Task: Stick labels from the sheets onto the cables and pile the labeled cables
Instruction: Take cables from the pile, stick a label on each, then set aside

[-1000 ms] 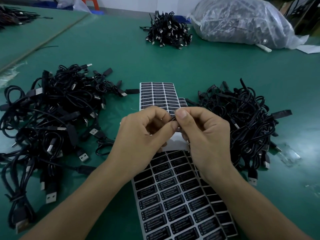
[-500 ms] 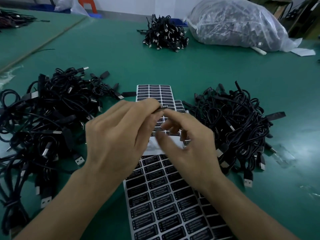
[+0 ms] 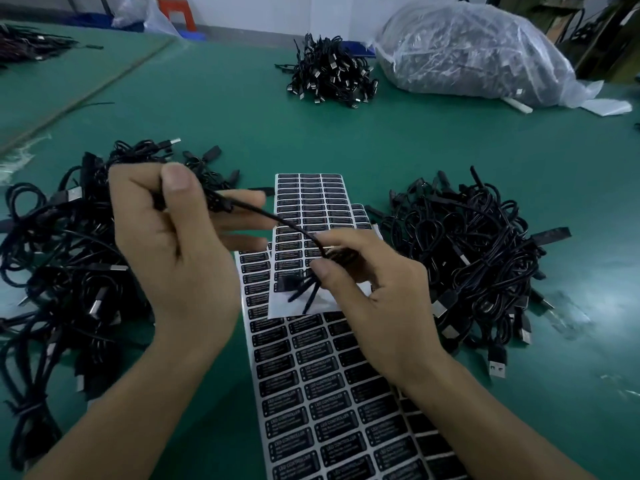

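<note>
The left hand (image 3: 173, 244) is raised above the left cable heap (image 3: 52, 258), thumb on top, clamping one end of a black cable (image 3: 277, 220) against its fingers. The right hand (image 3: 377, 296) sits lower and apart, pinching the same cable between thumb and fingers. The cable slopes between both hands over the label sheets (image 3: 311, 393), its loose strands dangling beneath the right hand.

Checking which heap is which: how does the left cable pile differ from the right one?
The left pile sprawls wide and loose, running off the picture's edge; the right pile is a tighter, rounder heap. The left hand hides part of the left pile; the right pile shows almost whole. Both are black USB cables on the green table.
</note>
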A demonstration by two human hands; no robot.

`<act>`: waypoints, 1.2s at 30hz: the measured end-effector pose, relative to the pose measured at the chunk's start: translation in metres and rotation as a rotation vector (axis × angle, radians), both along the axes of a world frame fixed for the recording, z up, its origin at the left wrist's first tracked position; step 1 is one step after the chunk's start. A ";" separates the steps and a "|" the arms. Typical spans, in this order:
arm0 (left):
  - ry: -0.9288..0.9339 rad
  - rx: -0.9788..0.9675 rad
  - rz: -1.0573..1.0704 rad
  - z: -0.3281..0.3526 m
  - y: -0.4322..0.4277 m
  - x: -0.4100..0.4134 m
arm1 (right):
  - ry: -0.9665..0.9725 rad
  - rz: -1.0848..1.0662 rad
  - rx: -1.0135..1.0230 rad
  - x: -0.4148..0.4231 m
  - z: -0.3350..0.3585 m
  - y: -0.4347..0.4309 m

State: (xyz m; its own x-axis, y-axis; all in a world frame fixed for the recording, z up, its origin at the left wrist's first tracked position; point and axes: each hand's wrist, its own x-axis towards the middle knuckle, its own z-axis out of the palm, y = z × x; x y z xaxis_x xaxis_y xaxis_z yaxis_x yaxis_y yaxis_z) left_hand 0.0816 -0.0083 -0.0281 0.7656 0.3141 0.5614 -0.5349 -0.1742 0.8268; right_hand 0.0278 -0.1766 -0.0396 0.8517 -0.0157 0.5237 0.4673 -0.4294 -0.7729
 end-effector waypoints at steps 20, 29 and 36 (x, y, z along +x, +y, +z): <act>0.299 1.001 0.232 -0.008 0.002 -0.001 | 0.144 -0.847 -0.420 -0.003 0.041 -0.090; 0.305 1.171 0.498 0.007 0.039 0.012 | -0.311 -0.561 -0.504 -0.008 0.023 -0.038; 0.505 1.243 0.509 0.002 0.055 0.018 | -0.281 -0.416 -0.484 -0.009 0.012 -0.037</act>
